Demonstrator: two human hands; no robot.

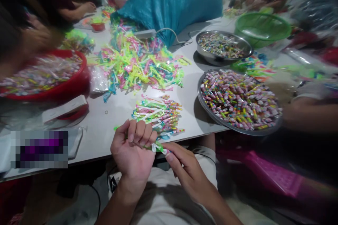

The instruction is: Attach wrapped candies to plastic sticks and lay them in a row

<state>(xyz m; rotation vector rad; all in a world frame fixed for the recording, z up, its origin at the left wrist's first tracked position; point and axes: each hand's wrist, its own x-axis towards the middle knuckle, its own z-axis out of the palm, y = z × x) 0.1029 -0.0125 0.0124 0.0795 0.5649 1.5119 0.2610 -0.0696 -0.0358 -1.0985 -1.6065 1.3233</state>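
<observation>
In front of my lap, my left hand curls its fingers around a bright green plastic piece. Its right end sticks out past the palm, with a bit of white on it. My right hand pinches a small wrapped candy roll between thumb and fingers, right at the end of the green piece. Whether the two are joined is hard to make out. Just beyond my hands lies a row of similar plastic pieces with candy rolls. Past it spreads a heap of yellow, pink and blue plastic pieces.
A metal bowl of wrapped candies overhangs the table edge at right; a smaller metal bowl and green basket stand behind. At left is a red basin. A large blue bag fills the back. Other people sit around the table.
</observation>
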